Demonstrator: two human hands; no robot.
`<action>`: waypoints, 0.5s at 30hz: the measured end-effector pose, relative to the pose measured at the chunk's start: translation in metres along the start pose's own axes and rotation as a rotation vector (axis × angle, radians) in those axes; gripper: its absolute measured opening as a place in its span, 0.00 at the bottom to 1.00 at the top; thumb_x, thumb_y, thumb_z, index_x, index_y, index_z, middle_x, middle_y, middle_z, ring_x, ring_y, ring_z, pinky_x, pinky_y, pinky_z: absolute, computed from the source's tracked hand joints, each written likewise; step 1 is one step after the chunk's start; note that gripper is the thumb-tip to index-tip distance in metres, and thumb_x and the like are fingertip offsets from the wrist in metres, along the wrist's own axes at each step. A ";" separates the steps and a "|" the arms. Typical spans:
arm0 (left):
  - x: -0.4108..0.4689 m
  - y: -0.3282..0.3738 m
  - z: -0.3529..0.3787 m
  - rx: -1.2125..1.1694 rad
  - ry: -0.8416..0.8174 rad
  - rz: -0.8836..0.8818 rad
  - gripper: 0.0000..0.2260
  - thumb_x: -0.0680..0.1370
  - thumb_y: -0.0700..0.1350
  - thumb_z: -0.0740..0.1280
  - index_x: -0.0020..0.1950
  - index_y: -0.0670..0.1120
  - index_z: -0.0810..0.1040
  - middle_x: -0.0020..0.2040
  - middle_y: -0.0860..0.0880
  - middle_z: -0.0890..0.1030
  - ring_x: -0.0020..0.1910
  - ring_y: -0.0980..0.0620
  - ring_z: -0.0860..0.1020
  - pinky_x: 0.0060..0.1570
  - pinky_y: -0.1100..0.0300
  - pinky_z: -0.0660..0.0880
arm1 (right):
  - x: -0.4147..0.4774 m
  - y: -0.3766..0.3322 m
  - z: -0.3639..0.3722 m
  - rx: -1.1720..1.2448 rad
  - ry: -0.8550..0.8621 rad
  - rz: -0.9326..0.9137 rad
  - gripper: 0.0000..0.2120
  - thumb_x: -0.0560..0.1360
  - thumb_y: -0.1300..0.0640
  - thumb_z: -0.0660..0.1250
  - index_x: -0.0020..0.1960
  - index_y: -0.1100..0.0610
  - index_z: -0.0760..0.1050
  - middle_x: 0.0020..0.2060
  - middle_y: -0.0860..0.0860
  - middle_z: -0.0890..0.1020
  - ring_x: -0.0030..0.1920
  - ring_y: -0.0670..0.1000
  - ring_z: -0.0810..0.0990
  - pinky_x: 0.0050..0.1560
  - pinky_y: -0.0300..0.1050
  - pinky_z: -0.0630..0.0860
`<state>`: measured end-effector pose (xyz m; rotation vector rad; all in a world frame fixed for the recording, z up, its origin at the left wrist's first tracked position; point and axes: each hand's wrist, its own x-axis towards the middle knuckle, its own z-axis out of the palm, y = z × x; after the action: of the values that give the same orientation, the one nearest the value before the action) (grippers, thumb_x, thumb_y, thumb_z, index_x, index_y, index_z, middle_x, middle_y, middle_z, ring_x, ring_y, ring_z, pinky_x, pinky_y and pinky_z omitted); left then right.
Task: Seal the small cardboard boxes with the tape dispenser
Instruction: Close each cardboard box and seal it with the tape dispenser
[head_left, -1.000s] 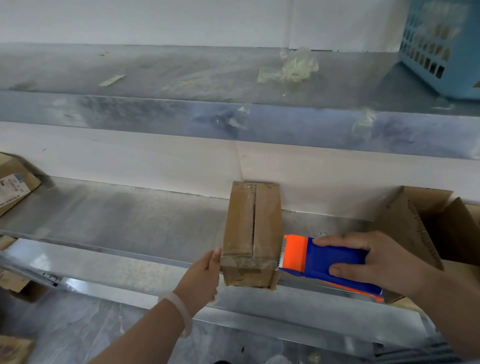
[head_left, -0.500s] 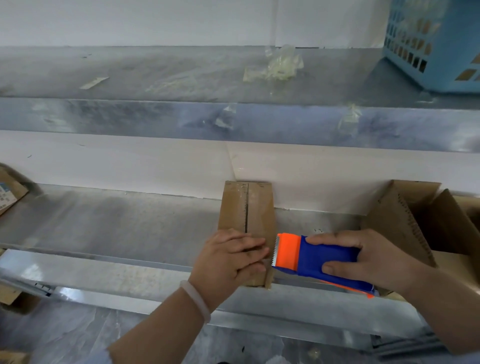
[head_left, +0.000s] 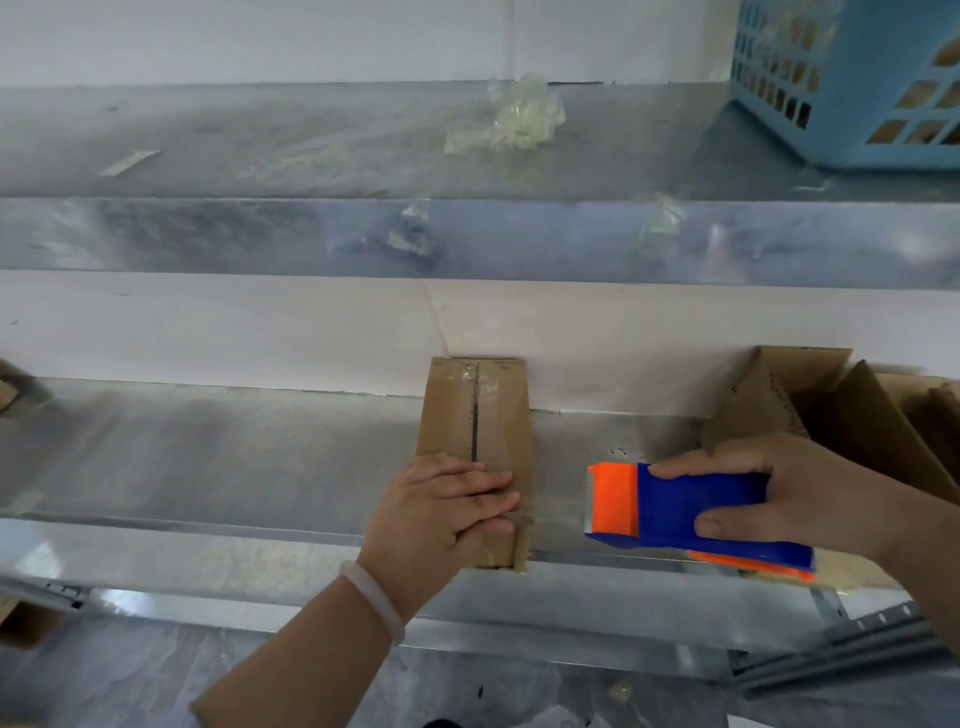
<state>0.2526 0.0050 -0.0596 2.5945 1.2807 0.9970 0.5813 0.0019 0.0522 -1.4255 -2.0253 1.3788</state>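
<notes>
A small brown cardboard box lies on the metal shelf, its flaps closed along a middle seam with clear tape over it. My left hand lies flat on the near end of the box, fingers straight, pressing on the tape. My right hand grips a blue and orange tape dispenser to the right of the box, apart from it, with the orange cutter end pointing at the box.
Open cardboard boxes stand at the right end of the shelf. A blue plastic basket sits on the upper shelf at the top right, and crumpled clear tape lies near its middle. More cardboard shows at the left edge.
My left hand moved from the box's near left corner onto its top and now presses flat. The dispenser drew back to the right, away from the box's edge.
</notes>
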 end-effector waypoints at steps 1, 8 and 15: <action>0.000 0.000 0.000 0.005 -0.005 0.002 0.11 0.77 0.58 0.65 0.54 0.57 0.84 0.55 0.63 0.82 0.58 0.62 0.77 0.58 0.54 0.74 | -0.003 -0.002 -0.003 -0.011 -0.014 0.013 0.21 0.64 0.48 0.74 0.54 0.31 0.79 0.48 0.32 0.82 0.47 0.39 0.82 0.45 0.31 0.77; 0.000 0.001 0.000 -0.005 0.020 0.016 0.11 0.77 0.58 0.66 0.53 0.56 0.85 0.55 0.63 0.82 0.57 0.62 0.78 0.58 0.55 0.74 | 0.009 -0.016 0.031 -0.473 -0.011 0.073 0.19 0.71 0.38 0.70 0.58 0.24 0.69 0.52 0.23 0.74 0.48 0.29 0.76 0.46 0.25 0.72; 0.000 0.001 0.001 -0.012 0.043 0.003 0.11 0.76 0.57 0.67 0.52 0.57 0.85 0.55 0.63 0.82 0.57 0.62 0.77 0.61 0.58 0.71 | 0.018 0.009 0.076 -0.876 0.086 0.141 0.24 0.78 0.36 0.55 0.73 0.31 0.54 0.54 0.44 0.80 0.46 0.45 0.78 0.41 0.37 0.72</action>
<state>0.2540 0.0045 -0.0594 2.5808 1.2759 1.0640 0.5254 -0.0229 0.0030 -1.9208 -2.6440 0.4110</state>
